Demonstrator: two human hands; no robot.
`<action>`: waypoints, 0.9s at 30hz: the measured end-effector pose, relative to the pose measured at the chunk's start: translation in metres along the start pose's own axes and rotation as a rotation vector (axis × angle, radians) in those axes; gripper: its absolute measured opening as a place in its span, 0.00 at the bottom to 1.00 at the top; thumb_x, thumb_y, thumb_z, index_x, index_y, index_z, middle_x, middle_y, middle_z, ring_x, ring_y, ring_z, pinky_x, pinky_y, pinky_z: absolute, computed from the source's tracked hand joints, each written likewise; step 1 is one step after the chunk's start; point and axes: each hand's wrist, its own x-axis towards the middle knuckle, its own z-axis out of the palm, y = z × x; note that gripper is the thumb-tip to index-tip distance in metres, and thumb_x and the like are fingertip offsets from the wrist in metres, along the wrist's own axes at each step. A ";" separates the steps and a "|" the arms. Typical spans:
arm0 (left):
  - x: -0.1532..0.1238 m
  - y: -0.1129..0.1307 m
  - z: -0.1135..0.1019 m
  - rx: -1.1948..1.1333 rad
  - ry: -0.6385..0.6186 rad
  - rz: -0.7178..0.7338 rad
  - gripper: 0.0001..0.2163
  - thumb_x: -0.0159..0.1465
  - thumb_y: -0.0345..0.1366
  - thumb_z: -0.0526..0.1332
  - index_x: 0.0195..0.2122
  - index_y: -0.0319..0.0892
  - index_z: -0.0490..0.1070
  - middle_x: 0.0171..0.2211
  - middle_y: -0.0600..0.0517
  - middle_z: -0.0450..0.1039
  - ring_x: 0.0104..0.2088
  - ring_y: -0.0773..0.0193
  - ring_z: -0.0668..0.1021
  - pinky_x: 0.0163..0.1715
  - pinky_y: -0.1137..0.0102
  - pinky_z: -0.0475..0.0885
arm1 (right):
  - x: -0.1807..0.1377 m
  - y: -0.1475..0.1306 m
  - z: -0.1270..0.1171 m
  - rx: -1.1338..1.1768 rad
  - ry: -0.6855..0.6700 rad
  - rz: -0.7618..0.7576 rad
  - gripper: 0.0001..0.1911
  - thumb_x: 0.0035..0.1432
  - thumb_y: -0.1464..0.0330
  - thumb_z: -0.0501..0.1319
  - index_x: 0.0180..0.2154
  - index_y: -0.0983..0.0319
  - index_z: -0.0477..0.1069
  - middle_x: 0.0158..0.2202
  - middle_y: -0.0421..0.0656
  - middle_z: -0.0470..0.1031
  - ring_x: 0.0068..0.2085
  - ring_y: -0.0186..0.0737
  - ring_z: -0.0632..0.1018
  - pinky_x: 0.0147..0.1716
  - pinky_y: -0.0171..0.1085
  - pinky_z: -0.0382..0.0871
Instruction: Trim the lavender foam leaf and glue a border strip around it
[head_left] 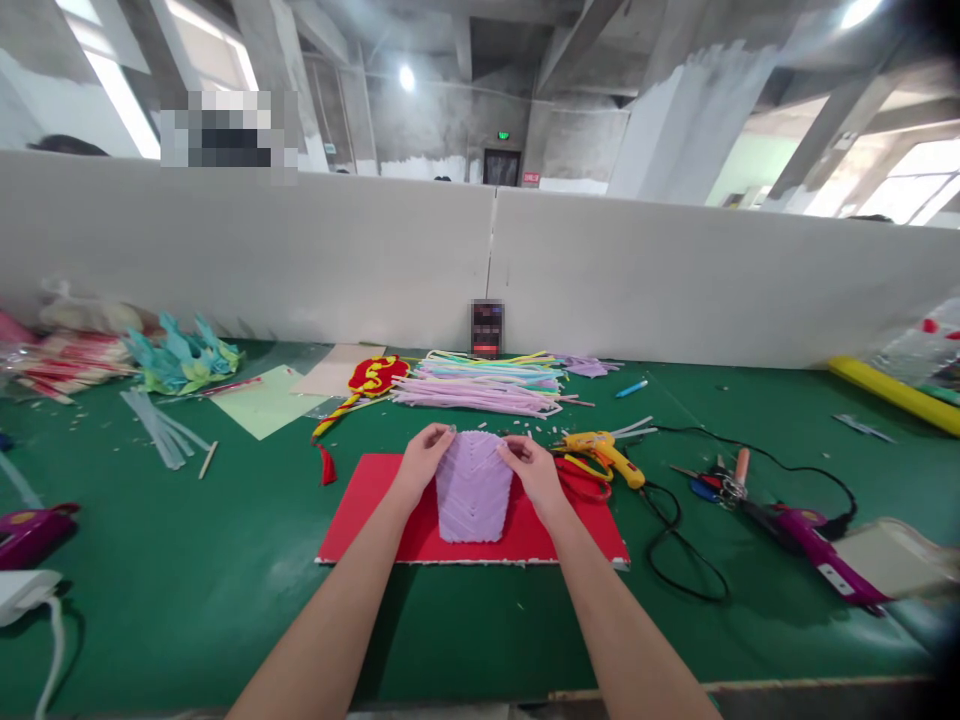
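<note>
A pale purple panel (472, 492) made of strips laid in a chevron pattern lies on a red board (360, 525) on the green table. My left hand (420, 465) grips the panel's upper left edge with curled fingers. Its upper right edge is pinched by my right hand (534, 468). A heap of pastel strips (484, 385) lies just behind the panel.
A yellow glue gun (604, 450) with a black cord and red scissors (581, 478) sit right of the board. Further right are small tools (724, 485) and a purple glue gun (814, 545). A red-yellow ornament (371, 378), teal shapes (184, 358) and a white partition (300, 250) lie behind.
</note>
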 end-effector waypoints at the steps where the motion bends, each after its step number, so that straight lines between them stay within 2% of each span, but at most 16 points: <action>1: -0.001 0.001 0.001 -0.019 -0.016 -0.010 0.16 0.55 0.48 0.57 0.34 0.39 0.72 0.31 0.50 0.75 0.33 0.61 0.75 0.32 0.71 0.68 | 0.000 0.000 0.000 0.012 0.007 0.000 0.14 0.44 0.60 0.65 0.32 0.61 0.73 0.32 0.43 0.78 0.35 0.41 0.77 0.38 0.39 0.70; 3: -0.004 0.004 0.004 -0.048 -0.066 -0.029 0.18 0.54 0.48 0.58 0.36 0.39 0.73 0.32 0.49 0.76 0.33 0.61 0.76 0.32 0.70 0.68 | 0.000 0.001 0.000 0.029 0.018 -0.001 0.14 0.44 0.60 0.65 0.32 0.61 0.73 0.32 0.43 0.77 0.35 0.40 0.77 0.38 0.39 0.69; 7: -0.006 0.008 0.005 -0.052 -0.140 -0.042 0.16 0.50 0.44 0.63 0.34 0.38 0.75 0.33 0.49 0.77 0.33 0.59 0.76 0.33 0.69 0.69 | 0.000 -0.001 0.000 0.039 0.019 -0.006 0.14 0.44 0.59 0.65 0.32 0.61 0.72 0.31 0.43 0.77 0.34 0.40 0.76 0.37 0.39 0.69; 13: -0.007 0.008 0.004 -0.014 -0.199 -0.037 0.16 0.52 0.44 0.62 0.37 0.39 0.75 0.35 0.50 0.77 0.36 0.58 0.76 0.34 0.69 0.69 | -0.002 -0.007 0.001 0.003 -0.004 -0.007 0.16 0.47 0.57 0.63 0.35 0.61 0.74 0.36 0.44 0.78 0.37 0.41 0.76 0.38 0.39 0.69; 21: -0.008 0.006 0.006 0.034 -0.298 -0.022 0.16 0.53 0.44 0.61 0.37 0.39 0.75 0.35 0.49 0.77 0.36 0.58 0.76 0.35 0.68 0.71 | -0.001 -0.004 0.000 -0.097 -0.029 -0.052 0.13 0.49 0.60 0.63 0.32 0.63 0.73 0.29 0.41 0.76 0.31 0.36 0.74 0.34 0.38 0.68; 27: -0.007 0.007 0.006 0.062 -0.304 0.034 0.17 0.53 0.42 0.61 0.41 0.40 0.74 0.41 0.48 0.77 0.42 0.56 0.76 0.43 0.67 0.69 | -0.003 -0.009 0.000 -0.124 -0.057 -0.107 0.11 0.48 0.60 0.63 0.30 0.61 0.74 0.30 0.41 0.77 0.33 0.39 0.75 0.35 0.37 0.68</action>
